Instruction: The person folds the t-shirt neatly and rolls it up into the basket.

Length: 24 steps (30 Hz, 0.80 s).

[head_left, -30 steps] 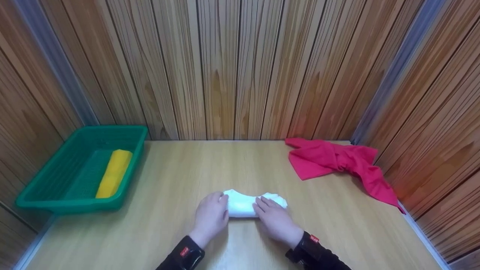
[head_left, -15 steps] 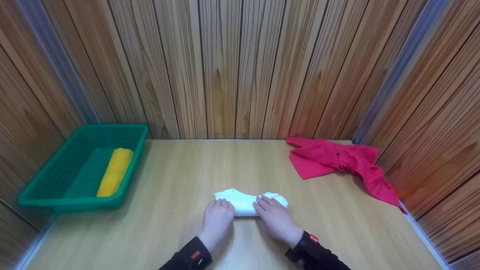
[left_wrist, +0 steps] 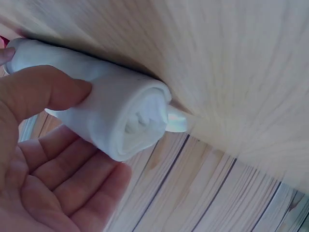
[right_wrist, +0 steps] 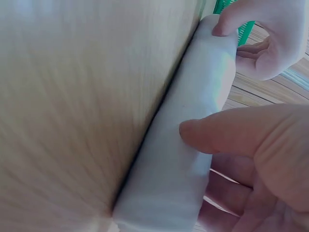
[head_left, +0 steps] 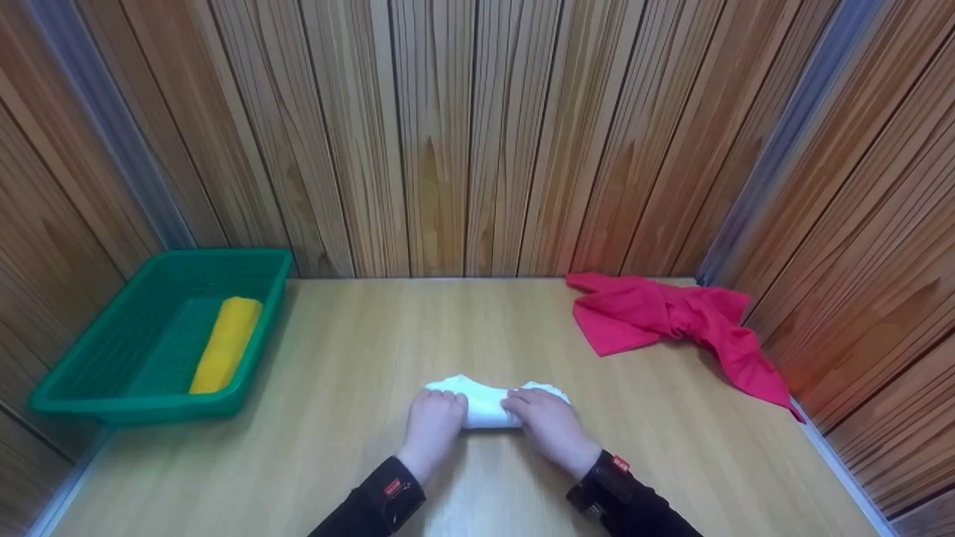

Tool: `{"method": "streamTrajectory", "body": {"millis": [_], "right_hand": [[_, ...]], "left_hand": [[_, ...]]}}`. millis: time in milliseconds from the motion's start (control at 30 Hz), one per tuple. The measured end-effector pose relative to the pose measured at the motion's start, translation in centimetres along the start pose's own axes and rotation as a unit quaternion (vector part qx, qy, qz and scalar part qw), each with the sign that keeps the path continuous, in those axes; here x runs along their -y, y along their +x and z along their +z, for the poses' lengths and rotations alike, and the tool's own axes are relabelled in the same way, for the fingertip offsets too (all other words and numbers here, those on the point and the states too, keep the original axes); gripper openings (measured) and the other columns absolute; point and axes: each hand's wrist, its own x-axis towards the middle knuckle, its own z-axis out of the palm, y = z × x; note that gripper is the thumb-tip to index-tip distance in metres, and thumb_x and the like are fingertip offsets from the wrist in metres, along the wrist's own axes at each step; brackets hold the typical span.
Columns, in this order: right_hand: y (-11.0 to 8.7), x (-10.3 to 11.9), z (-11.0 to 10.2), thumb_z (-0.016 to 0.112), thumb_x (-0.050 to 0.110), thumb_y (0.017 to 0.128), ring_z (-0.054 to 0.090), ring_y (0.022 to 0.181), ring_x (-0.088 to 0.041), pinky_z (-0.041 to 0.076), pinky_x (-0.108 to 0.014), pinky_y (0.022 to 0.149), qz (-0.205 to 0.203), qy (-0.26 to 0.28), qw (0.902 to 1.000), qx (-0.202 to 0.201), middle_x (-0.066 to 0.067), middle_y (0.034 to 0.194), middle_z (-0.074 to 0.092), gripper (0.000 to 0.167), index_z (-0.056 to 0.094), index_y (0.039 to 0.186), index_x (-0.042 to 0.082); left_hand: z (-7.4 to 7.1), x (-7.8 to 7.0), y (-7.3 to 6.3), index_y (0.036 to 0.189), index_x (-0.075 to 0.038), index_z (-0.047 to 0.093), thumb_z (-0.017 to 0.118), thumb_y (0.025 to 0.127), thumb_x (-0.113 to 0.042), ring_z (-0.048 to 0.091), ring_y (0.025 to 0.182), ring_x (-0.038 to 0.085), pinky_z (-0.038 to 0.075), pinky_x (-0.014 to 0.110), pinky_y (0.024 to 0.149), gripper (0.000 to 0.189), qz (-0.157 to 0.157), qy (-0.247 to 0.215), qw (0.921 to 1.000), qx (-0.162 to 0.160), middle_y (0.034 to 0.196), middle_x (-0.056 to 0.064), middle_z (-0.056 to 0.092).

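Note:
A white cloth (head_left: 486,407), rolled into a thick cylinder, lies on the table near me. My left hand (head_left: 435,422) grips its left part, thumb on the near side and fingers over the top. In the left wrist view the layered, spiral end of the white cloth (left_wrist: 140,121) shows beside that hand's fingers (left_wrist: 72,169). Farther right along the roll, my right hand (head_left: 550,425) holds it the same way. The right wrist view shows the right thumb (right_wrist: 212,133) pressed on the roll, with its fingers curled behind. A thin flap sticks out at the roll's far side.
At the left stands a green basket (head_left: 142,406) with a rolled yellow cloth (head_left: 226,345) inside. A crumpled red cloth (head_left: 671,313) lies at the back right of the wooden table (head_left: 418,321). Wood-panelled walls (head_left: 477,134) enclose the back and sides.
My left hand has shifted right from the roll's left end to a grip farther in, uncovering that end. The right hand stays on the roll almost unmoved.

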Motion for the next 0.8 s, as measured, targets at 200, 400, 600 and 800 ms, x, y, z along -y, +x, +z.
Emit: {"method": "streamTrajectory", "body": {"millis": [200,400,600,800], "right_hand": [[-0.1,-0.1,0.2,0.071,-0.008,0.076,0.065,0.105,-0.027,0.050,-0.043,0.091,0.007,0.013,0.9998,-0.013,-0.009,0.110,0.071,0.037,0.070,0.110,0.008],[-0.7,-0.1,0.2,0.072,-0.007,0.073,0.066,0.097,-0.024,0.052,-0.040,0.087,-0.034,0.024,0.9982,-0.044,-0.005,0.102,0.071,0.037,0.069,0.107,0.008],[-1.2,0.1,-0.3,0.074,0.000,0.076,0.066,0.096,-0.023,0.053,-0.039,0.084,-0.057,0.057,0.9965,-0.020,-0.004,0.104,0.071,0.036,0.069,0.110,0.010],[-1.1,0.2,-0.9,0.072,0.005,0.083,0.065,0.098,-0.022,0.052,-0.039,0.086,-0.057,0.089,0.9937,0.038,-0.003,0.106,0.069,0.031,0.070,0.113,0.009]], "left_hand": [[-0.4,0.2,-0.2,0.079,-0.010,0.058,0.073,0.074,-0.006,0.054,0.059,0.018,0.045,0.030,0.062,0.017,-0.001,-0.019,0.9998,0.012,0.066,0.003,0.056],[-1.2,0.7,-1.0,0.076,-0.009,0.057,0.073,0.068,-0.007,0.052,0.056,0.020,0.043,0.033,0.057,0.018,-0.014,-0.090,0.9955,0.027,0.064,0.003,0.055],[-2.6,1.4,-1.8,0.077,-0.010,0.059,0.074,0.065,-0.011,0.051,0.055,0.019,0.042,0.033,0.054,0.019,-0.020,-0.146,0.9856,0.083,0.064,0.002,0.055],[-3.7,2.5,-2.2,0.072,-0.013,0.055,0.078,0.064,-0.015,0.048,0.054,0.016,0.041,0.031,0.051,0.024,-0.018,-0.191,0.9743,0.118,0.061,-0.004,0.050]]}}
